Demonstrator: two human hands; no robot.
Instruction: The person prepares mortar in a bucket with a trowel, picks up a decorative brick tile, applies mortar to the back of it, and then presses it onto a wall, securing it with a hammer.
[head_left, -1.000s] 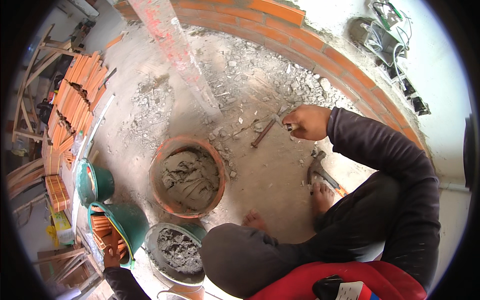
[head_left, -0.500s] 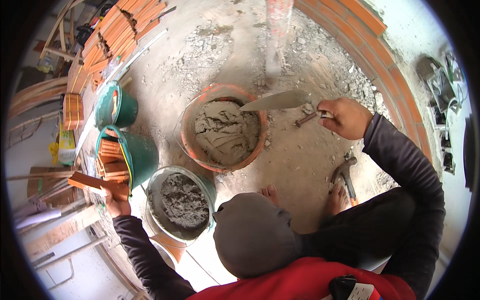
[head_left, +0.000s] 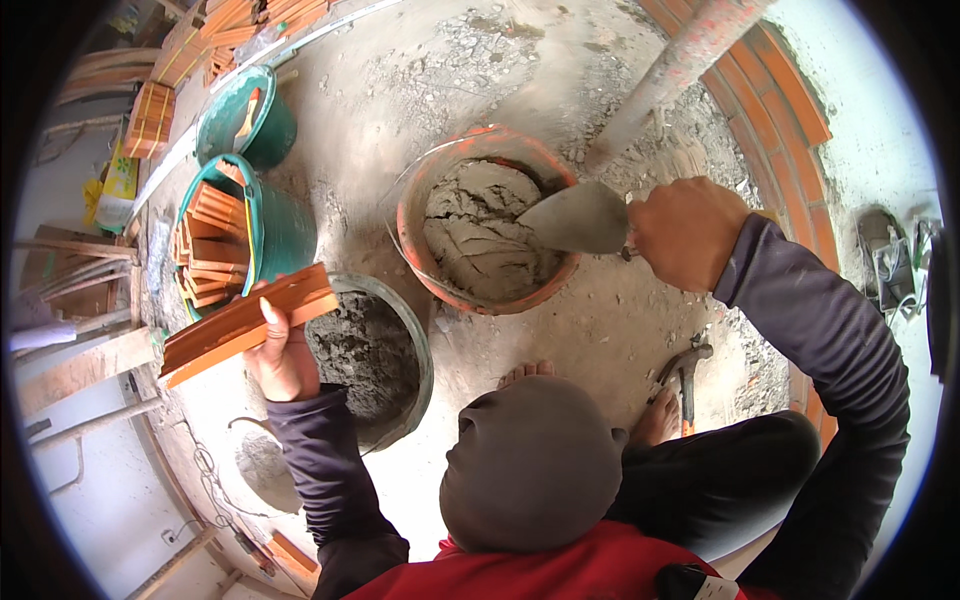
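One strapped bundle of bricks point(head_left: 150, 118) sat upper left of frame, nr the edge. Just rt of it, lower, a green bucket point(head_left: 287, 240) stood tilted, packed w/ loose brick pieces point(head_left: 215, 245); above that, a 2nd green bucket point(head_left: 275, 135) held a brush point(head_left: 248, 112) leaning on its inner wall.

Long red-orange brick point(head_left: 235, 328) was up off the floor at left-center, slanted, its rt end higher, overlapping the brick-filled bucket's lower edge in view. L hand point(head_left: 285, 368) had it from below: one digit pressed on the near face, pinching it vs. the other fingers, mostly hidden, so can't tell their exact spread.

Rt of that hand, partly behind it, a grey-rimmed bucket point(head_left: 428, 365) held dark mortar point(head_left: 365, 345). Center, an orange bucket point(head_left: 490, 303) held lighter grey mortar point(head_left: 480, 225), surface lumpy & streaked. Trowel point(head_left: 582, 218) was right of center, blade pointing left over that bucket's rt rim & mortar; can't tell if it touched. R hand point(head_left: 690, 235) gripped its handle, fingers curled tight together around it; handle mostly hidden.

Below that hand, a hammer point(head_left: 687, 378) lay beside a bare foot point(head_left: 657, 415). Above, a pinkish-white pole point(head_left: 680, 85) slanted to upper rt, w/ a low brick wall point(head_left: 785, 125) curving down along the rt side.
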